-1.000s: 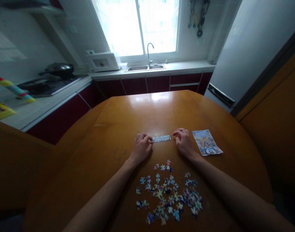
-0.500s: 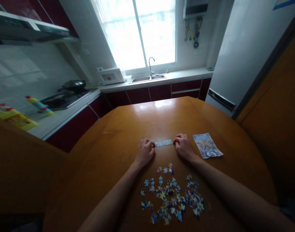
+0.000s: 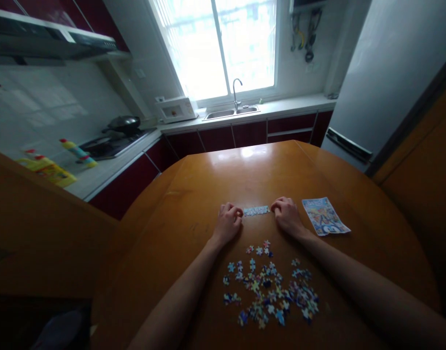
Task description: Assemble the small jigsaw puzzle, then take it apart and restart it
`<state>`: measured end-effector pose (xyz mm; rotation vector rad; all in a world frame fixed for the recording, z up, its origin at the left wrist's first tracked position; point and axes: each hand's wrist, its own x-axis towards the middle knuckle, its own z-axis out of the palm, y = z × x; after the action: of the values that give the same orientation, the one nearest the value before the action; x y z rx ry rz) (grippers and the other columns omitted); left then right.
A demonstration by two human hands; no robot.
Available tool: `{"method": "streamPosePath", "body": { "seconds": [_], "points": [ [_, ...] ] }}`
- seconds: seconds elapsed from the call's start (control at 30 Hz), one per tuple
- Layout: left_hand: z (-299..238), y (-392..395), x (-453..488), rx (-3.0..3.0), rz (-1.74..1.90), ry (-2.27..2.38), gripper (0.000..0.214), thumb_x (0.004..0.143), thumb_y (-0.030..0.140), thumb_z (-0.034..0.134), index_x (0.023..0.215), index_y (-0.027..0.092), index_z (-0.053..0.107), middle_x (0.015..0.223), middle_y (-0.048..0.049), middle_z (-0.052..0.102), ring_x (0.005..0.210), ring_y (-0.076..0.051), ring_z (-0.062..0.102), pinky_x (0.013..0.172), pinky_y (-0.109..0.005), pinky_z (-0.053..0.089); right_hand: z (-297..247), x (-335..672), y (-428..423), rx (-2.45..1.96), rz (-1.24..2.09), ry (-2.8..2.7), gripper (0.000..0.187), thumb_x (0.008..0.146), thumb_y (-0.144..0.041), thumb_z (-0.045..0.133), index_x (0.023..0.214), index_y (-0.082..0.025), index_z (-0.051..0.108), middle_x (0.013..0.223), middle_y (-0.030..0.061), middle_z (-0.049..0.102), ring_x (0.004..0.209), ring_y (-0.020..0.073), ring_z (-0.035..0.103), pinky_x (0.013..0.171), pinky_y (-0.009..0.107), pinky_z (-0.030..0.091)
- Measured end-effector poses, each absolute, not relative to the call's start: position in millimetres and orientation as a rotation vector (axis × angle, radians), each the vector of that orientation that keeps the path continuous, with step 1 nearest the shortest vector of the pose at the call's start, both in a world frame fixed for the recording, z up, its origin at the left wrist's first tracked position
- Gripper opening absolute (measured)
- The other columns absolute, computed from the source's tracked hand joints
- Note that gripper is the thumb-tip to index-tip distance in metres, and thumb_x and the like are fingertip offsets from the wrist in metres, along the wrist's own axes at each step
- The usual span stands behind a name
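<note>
A short strip of joined puzzle pieces [image 3: 256, 210] lies on the round wooden table [image 3: 208, 184]. My left hand [image 3: 228, 223] rests with curled fingers pinching the strip's left end. My right hand [image 3: 288, 215] has its fingers curled at the strip's right end and touches it. Several loose puzzle pieces [image 3: 268, 289] are scattered on the table between my forearms, nearer to me.
A colourful printed picture card [image 3: 325, 216] lies right of my right hand. Beyond the table runs a kitchen counter with a sink [image 3: 232, 113], a microwave [image 3: 176, 109], a stove with a pan [image 3: 124, 124] and bottles [image 3: 77, 151]. A fridge [image 3: 383, 82] stands at the right.
The view has shifted, so everything sits slightly further right in the frame. Both hands stay at the ends of the strip, with their fingers curled a little tighter.
</note>
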<state>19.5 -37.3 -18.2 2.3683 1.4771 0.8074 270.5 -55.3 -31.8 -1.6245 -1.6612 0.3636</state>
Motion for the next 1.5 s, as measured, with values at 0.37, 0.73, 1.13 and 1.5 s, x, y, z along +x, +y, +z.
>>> {"method": "streamPosePath", "body": {
  "seconds": [0.37, 0.73, 1.13, 1.5],
  "points": [
    [-18.7, -37.6, 20.7, 2.362, 0.836, 1.467, 0.017, 0.084, 0.008, 0.058, 0.089, 0.020, 0.070, 0.095, -0.0065, 0.058, 0.099, -0.024, 0.050, 0.093, -0.039, 0.045, -39.6, 275.3, -52.2, -1.586, 0.327, -1.645, 0.024, 0.083, -0.013, 0.047, 0.082, -0.020, 0.071, 0.095, 0.0101, 0.068, 0.098, 0.0258, 0.055, 0.090, 0.039, 0.044],
    [-21.5, -36.6, 22.3, 2.362, 0.825, 1.481, 0.016, 0.087, 0.011, 0.059, 0.091, 0.020, 0.071, 0.097, -0.0062, 0.058, 0.100, -0.023, 0.050, 0.094, -0.038, 0.045, -40.9, 277.7, -53.1, -1.557, 0.317, -1.634, 0.022, 0.081, -0.016, 0.049, 0.082, -0.020, 0.070, 0.094, 0.0100, 0.068, 0.097, 0.0265, 0.056, 0.091, 0.040, 0.044],
    [-18.6, -38.4, 23.8, 2.340, 0.813, 1.478, 0.016, 0.089, 0.013, 0.058, 0.094, 0.021, 0.071, 0.096, -0.0067, 0.057, 0.101, -0.024, 0.050, 0.095, -0.040, 0.046, -36.6, 278.7, -53.8, -1.567, 0.340, -1.625, 0.023, 0.079, -0.015, 0.049, 0.082, -0.019, 0.071, 0.096, 0.0117, 0.067, 0.098, 0.0278, 0.056, 0.092, 0.042, 0.045],
    [-19.5, -37.1, 24.3, 2.350, 0.820, 1.461, 0.012, 0.091, 0.017, 0.060, 0.094, 0.019, 0.071, 0.097, -0.0064, 0.057, 0.102, -0.023, 0.050, 0.097, -0.039, 0.044, -40.1, 279.7, -53.1, -1.568, 0.311, -1.618, 0.023, 0.078, -0.015, 0.049, 0.083, -0.018, 0.071, 0.095, 0.0114, 0.068, 0.098, 0.0270, 0.056, 0.091, 0.040, 0.044]
  ]
}}
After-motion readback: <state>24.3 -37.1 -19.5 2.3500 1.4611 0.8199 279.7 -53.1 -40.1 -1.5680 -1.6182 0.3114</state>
